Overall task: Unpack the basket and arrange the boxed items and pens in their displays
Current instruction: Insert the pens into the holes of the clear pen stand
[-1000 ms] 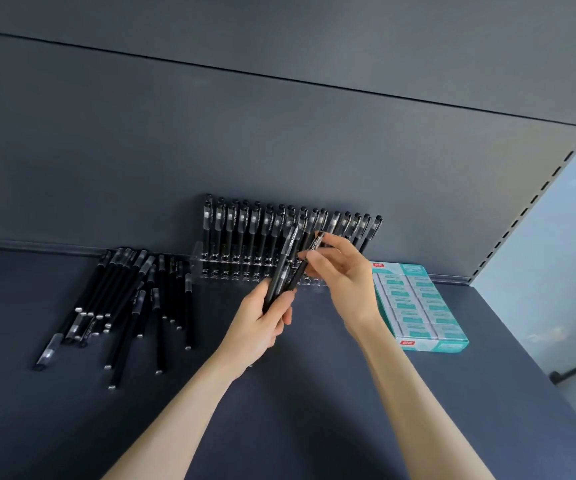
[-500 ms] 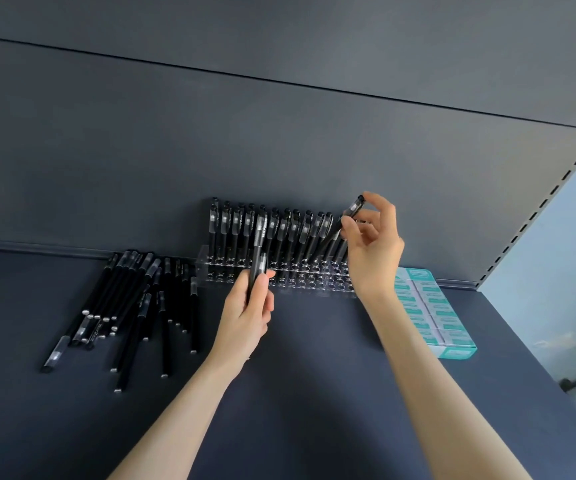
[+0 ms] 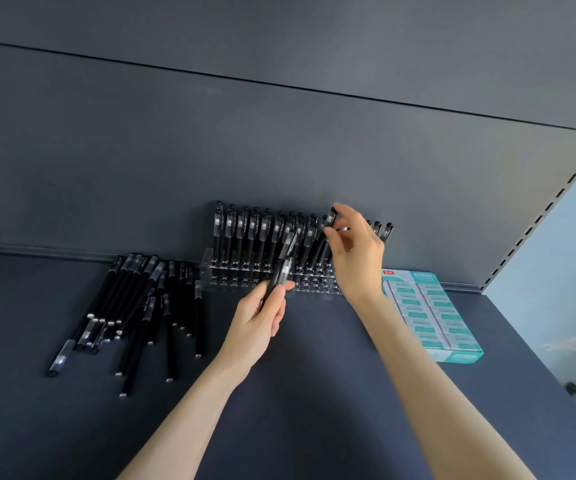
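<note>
Right hand (image 3: 355, 251) pinching a black pen (image 3: 331, 216) over the clear pen rack (image 3: 245, 275) (back rows full), left hand (image 3: 262, 320) gripping spare pens (image 3: 284, 261) before it, loose pens (image 3: 134, 306) and teal boxes (image 3: 432, 313) flanking it on the shelf (image 3: 314, 393)

Single head view, looking forward and down, close over dark shelf (image 3: 348, 393) toward back panel (image 3: 279, 150).

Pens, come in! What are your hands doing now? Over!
Left hand grips spare black plastic pens. Right hand pinches one black pen over the clear acrylic rack. Nothing in the way.
</note>
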A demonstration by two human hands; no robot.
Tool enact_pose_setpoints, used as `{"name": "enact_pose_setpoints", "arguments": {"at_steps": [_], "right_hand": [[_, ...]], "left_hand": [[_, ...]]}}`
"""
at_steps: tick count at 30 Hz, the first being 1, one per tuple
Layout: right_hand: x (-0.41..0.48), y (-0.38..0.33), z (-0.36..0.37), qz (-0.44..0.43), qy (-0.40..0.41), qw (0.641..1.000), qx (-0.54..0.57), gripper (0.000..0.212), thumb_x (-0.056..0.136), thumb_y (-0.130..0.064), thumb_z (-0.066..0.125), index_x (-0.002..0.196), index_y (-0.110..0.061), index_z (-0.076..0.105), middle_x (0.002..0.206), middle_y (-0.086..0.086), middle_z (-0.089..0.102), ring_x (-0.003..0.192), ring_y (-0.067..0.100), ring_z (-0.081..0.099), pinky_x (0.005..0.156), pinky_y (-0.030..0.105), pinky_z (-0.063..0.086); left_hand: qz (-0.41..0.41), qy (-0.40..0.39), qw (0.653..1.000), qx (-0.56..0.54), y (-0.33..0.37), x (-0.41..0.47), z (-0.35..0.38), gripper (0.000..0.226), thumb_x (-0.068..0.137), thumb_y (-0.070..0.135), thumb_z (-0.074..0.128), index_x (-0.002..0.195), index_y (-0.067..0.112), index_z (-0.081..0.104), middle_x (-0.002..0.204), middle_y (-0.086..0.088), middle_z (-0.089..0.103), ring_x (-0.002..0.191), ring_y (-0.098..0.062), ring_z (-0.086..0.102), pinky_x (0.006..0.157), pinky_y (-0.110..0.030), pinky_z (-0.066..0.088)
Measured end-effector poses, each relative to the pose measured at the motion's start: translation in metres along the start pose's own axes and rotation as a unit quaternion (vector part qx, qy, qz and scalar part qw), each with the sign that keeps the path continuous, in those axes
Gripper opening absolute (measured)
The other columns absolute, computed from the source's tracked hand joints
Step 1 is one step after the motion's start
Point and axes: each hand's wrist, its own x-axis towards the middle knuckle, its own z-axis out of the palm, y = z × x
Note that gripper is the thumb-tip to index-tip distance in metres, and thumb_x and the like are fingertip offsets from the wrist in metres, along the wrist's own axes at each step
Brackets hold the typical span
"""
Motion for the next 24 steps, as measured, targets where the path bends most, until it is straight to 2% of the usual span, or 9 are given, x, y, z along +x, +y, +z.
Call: {"name": "enact_pose_setpoints", "arguments": {"at_steps": [3,5,8,13,16,18,19,21,24], "right_hand": [[-0.002,0.002,0.003,0.015,-0.020,0.999,-0.023,0.033,0.088,-0.006,0.060,0.119,-0.016,0.058,0.084,-0.005,0.058,0.068,0.017,0.057,0.075,0.037,0.051],[-0.003,0.003,0.004,0.019,-0.029,0.999,-0.035,0.030,0.087,-0.005,0.062,0.115,-0.014,0.057,0.081,-0.006,0.058,0.067,0.019,0.058,0.074,0.041,0.052],[-0.007,0.006,0.004,0.010,-0.037,0.998,-0.051,0.025,0.086,-0.006,0.062,0.110,-0.012,0.059,0.077,-0.008,0.058,0.067,0.022,0.059,0.072,0.044,0.052],[-0.012,0.004,0.002,0.014,-0.035,0.998,-0.056,0.027,0.087,-0.006,0.062,0.112,-0.013,0.060,0.080,-0.009,0.059,0.068,0.019,0.059,0.072,0.044,0.053],[-0.016,0.000,-0.002,0.031,-0.014,0.999,-0.042,0.025,0.086,-0.008,0.063,0.110,-0.016,0.062,0.086,-0.005,0.061,0.068,0.010,0.056,0.069,0.036,0.052],[-0.024,-0.006,-0.008,0.057,-0.003,0.998,0.023,0.017,0.085,-0.014,0.066,0.101,-0.021,0.063,0.079,-0.010,0.061,0.066,0.003,0.054,0.065,0.021,0.047],[-0.029,-0.010,-0.011,0.083,-0.024,0.993,0.075,0.013,0.084,-0.019,0.068,0.096,-0.024,0.063,0.074,-0.013,0.062,0.065,0.000,0.054,0.063,0.015,0.045],[-0.037,-0.018,-0.015,0.138,-0.100,0.971,0.169,0.014,0.081,-0.026,0.072,0.092,-0.027,0.065,0.073,-0.013,0.067,0.066,0.000,0.059,0.064,0.014,0.046],[-0.043,-0.024,-0.017,0.163,-0.160,0.947,0.227,0.020,0.078,-0.017,0.075,0.093,-0.021,0.064,0.073,-0.009,0.071,0.066,0.005,0.065,0.063,0.014,0.048]], "left_hand": [[0.021,0.003,1.000,0.010,0.000,0.000,-0.001,0.021,0.100,0.032,0.043,0.103,0.030,0.064,0.063,0.002,0.045,0.056,-0.012,0.039,0.057,-0.019,0.038],[0.019,0.003,1.000,0.006,0.000,0.000,0.000,0.020,0.100,0.035,0.042,0.101,0.036,0.063,0.062,0.001,0.044,0.053,-0.013,0.038,0.053,-0.021,0.038],[-0.007,0.004,1.000,-0.015,0.000,0.000,-0.001,0.020,0.099,0.038,0.044,0.100,0.041,0.064,0.061,0.004,0.039,0.049,-0.009,0.030,0.043,-0.020,0.027],[-0.017,0.003,1.000,-0.020,0.000,0.000,0.000,0.020,0.099,0.032,0.046,0.104,0.029,0.065,0.061,0.005,0.037,0.048,-0.006,0.026,0.043,-0.020,0.021],[-0.017,-0.005,1.000,-0.023,0.001,-0.001,0.001,0.020,0.099,0.027,0.046,0.104,0.020,0.064,0.060,0.007,0.037,0.049,-0.007,0.026,0.045,-0.021,0.020],[-0.019,-0.014,0.999,-0.028,0.002,-0.002,0.002,0.020,0.099,0.027,0.047,0.102,0.020,0.065,0.060,0.006,0.039,0.051,-0.009,0.027,0.047,-0.025,0.021],[-0.020,-0.022,0.999,-0.029,0.002,-0.002,0.002,0.020,0.100,0.026,0.047,0.101,0.020,0.065,0.061,0.005,0.040,0.052,-0.010,0.028,0.048,-0.026,0.022],[-0.020,-0.046,0.998,-0.030,0.002,-0.003,0.004,0.020,0.100,0.026,0.046,0.102,0.020,0.065,0.061,0.004,0.043,0.051,-0.011,0.030,0.048,-0.027,0.024],[-0.014,-0.078,0.997,-0.009,0.001,-0.004,0.007,0.021,0.101,0.026,0.044,0.104,0.020,0.064,0.062,0.002,0.047,0.050,-0.011,0.034,0.046,-0.022,0.030]]}}
